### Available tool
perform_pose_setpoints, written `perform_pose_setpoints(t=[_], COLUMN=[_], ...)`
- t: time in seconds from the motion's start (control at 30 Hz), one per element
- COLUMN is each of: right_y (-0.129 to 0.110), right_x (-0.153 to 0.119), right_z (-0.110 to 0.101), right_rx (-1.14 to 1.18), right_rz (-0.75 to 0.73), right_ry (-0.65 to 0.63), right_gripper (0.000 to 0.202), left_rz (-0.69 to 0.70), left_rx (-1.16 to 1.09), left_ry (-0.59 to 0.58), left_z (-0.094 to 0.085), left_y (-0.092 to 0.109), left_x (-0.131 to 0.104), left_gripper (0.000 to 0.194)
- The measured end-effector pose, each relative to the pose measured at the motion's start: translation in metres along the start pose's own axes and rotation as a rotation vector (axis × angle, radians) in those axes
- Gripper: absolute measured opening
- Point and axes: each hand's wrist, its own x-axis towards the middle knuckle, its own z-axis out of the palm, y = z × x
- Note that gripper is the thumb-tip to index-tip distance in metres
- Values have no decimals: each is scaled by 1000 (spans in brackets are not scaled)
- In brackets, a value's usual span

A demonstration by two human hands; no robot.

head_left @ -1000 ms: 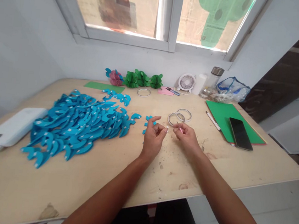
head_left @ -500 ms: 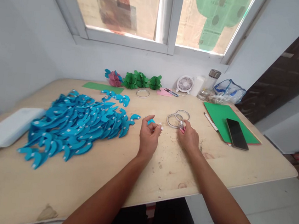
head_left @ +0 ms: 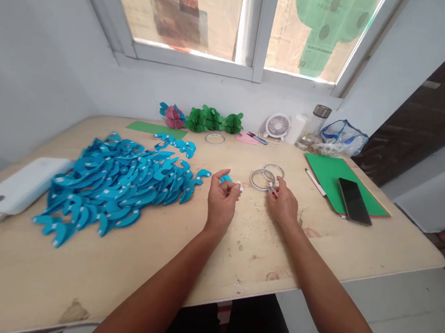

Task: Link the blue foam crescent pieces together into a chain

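My left hand [head_left: 222,201] is closed in a pinch just left of the table's middle. A blue paper piece [head_left: 226,178] pokes out behind its fingers, and a small white bit [head_left: 240,186] shows at the thumb tip. To the right, my right hand [head_left: 283,200] is closed on a small object with a pinkish part and a pale, shiny tip [head_left: 271,186]; its kind is too small to make out. Two thin pale rings, a front ring [head_left: 251,180] and a back ring [head_left: 283,171], lie overlapping by my right fingertips. Left of both hands spreads a heap of blue paper pieces [head_left: 121,177] with white patches.
A white device [head_left: 22,182] with a cable lies far left. Green paper figures [head_left: 211,119], another ring [head_left: 215,139], a small fan [head_left: 277,125] and a bottle [head_left: 315,126] line the back. At right are a pen [head_left: 315,182], green sheets [head_left: 325,172] and a phone [head_left: 354,201].
The view has shifted slightly, so the table's things sit a little further right. My hands keep nearly the same pose, with the right fingers turned slightly at the small object.
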Motion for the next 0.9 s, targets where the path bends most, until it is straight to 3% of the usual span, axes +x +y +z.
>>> perform_pose_setpoints(t=[0.2,0.4,0.67,0.9], right_y=[-4,-26,-30,-31], right_x=[-2,-17,-19,-20], right_z=[-7,-14,-17,-16], right_rx=[325,646,856,839], right_rz=[-80,-299,-178,-181], right_ry=[207,-58,-245,-283], right_gripper=[31,18,19,13], left_rz=[6,18,79,97], left_rx=[16,57,175,186], left_ry=[-63,-130,-232,-258], left_z=[1,1,2,3], left_y=[2,1,2,4], left_x=[-2,-4,-8,-11], left_gripper=[42,42,38,35])
